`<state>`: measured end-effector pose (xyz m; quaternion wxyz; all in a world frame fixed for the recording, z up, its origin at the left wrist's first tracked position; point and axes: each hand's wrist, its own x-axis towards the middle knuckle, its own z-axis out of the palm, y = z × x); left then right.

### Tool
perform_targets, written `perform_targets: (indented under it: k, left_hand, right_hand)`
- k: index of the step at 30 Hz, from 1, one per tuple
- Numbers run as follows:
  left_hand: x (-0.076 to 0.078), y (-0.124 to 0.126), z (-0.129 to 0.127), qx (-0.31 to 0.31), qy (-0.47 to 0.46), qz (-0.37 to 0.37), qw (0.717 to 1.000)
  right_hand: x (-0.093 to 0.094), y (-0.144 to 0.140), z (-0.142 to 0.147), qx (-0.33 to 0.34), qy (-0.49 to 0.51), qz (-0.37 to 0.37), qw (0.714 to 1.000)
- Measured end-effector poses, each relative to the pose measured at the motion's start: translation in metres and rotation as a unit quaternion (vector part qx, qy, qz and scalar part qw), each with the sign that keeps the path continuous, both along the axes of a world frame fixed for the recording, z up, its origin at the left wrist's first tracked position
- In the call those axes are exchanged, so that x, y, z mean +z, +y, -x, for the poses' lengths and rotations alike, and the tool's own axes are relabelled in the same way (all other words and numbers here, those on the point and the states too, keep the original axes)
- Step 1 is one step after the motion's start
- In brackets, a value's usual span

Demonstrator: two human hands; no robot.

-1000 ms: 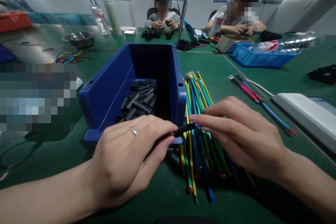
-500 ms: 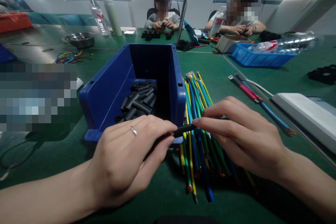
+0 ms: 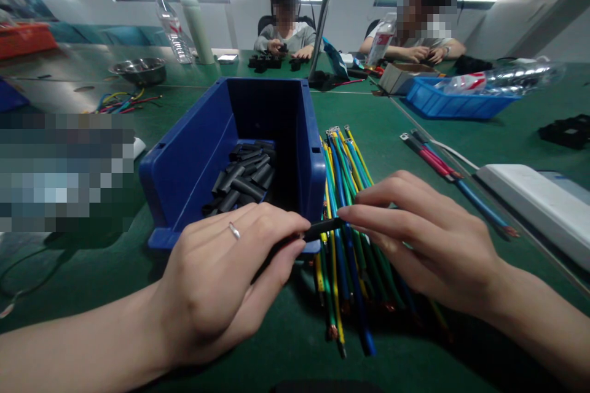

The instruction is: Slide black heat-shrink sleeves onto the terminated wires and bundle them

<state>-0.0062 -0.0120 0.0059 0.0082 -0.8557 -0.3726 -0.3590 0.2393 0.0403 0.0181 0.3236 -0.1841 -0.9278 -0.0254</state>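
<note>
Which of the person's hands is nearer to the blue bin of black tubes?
Left. The left hand sits at the blue bin's front lip; the right hand hovers beside it over the coloured wires.

We pinch a black tube (image 3: pixel 322 228) between left hand (image 3: pixel 221 282) and right hand (image 3: pixel 415 239), above the wires (image 3: pixel 343 196), beside the blue bin (image 3: pixel 193 153).

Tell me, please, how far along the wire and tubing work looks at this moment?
Little looks finished: no wire in the bundle of coloured wires visibly carries a sleeve, though a few red and blue wires lie apart. In hand: the left hand and right hand pinch one black tube piece between them. Left: the bundle, plus many black tube pieces in the blue bin.
</note>
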Motion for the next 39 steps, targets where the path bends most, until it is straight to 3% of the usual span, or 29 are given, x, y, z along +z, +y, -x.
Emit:
perform_targets:
  k: [11, 16, 21, 24, 29, 32, 36, 39]
  left_hand:
    - [-0.002, -0.001, 0.000, 0.020, -0.011, -0.015, 1.000]
    - [-0.004, -0.001, 0.001, 0.020, -0.021, -0.016, 0.999]
    - [0.000, 0.003, -0.001, 0.004, 0.050, -0.048, 0.998]
    - [0.001, 0.004, -0.003, 0.008, 0.097, -0.062, 0.993]
    - [-0.001, 0.004, -0.002, 0.014, 0.119, -0.068, 0.990]
    - [0.000, 0.004, -0.002, 0.008, 0.120, -0.066, 0.991]
    - [0.003, 0.004, -0.003, 0.007, 0.124, -0.066, 0.990]
    - [0.005, 0.004, -0.004, 0.005, 0.126, -0.068, 0.990]
  right_hand:
    - [0.001, 0.001, -0.003, -0.007, 0.009, 0.013, 1.000]
    - [0.001, 0.008, -0.005, -0.035, 0.062, -0.001, 0.998]
    - [0.001, 0.011, -0.007, -0.031, 0.132, 0.010, 0.991]
    - [0.002, 0.011, -0.009, -0.042, 0.149, -0.019, 0.988]
    - [0.003, 0.018, -0.014, -0.144, 0.130, -0.065, 0.979]
    - [0.001, 0.027, -0.019, -0.216, 0.125, -0.039, 0.968]
    - [-0.004, 0.042, -0.032, -0.384, 0.086, 0.041, 0.918]
    - [-0.010, 0.051, -0.046, -0.485, -0.026, 0.089, 0.870]
